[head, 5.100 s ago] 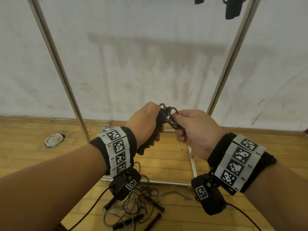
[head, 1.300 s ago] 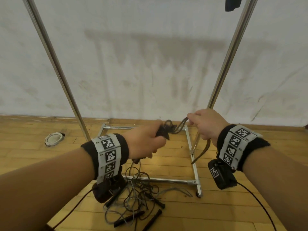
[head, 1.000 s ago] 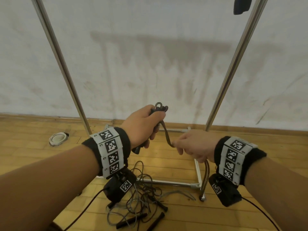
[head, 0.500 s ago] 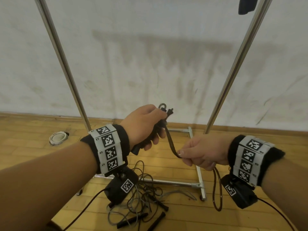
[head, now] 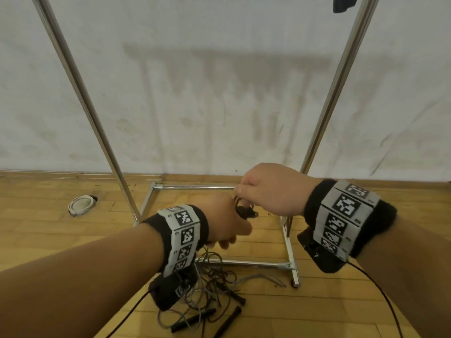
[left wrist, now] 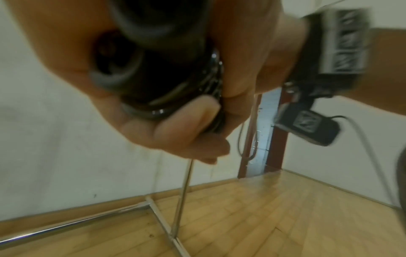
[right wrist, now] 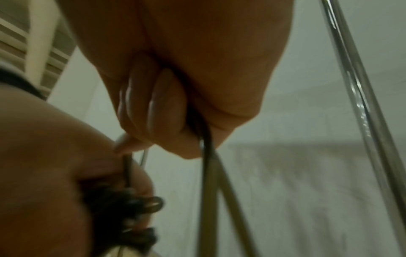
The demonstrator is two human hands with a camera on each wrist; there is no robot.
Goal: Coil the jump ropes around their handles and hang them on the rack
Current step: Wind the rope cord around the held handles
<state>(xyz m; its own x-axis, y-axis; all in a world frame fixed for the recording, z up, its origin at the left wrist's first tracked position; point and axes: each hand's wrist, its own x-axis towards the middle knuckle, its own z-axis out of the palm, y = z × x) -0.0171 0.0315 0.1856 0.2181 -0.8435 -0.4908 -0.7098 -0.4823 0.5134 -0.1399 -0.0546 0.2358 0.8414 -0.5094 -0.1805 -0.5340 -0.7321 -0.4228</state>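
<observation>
Left hand (head: 225,222) wraps tight around the black handles (left wrist: 140,57), fist closed to brace them while the cord goes on. Right hand (head: 271,189), just above at one o'clock, pinches the rope (right wrist: 205,147) between thumb and curled fingers, likely to keep tension on each turn. The cord looks thin, glossy and springy; the coils (head: 245,212) bunch at the handle tops. More ropes (head: 210,289) lie tangled at six o'clock, inside the chrome rack (head: 334,98) base.
</observation>
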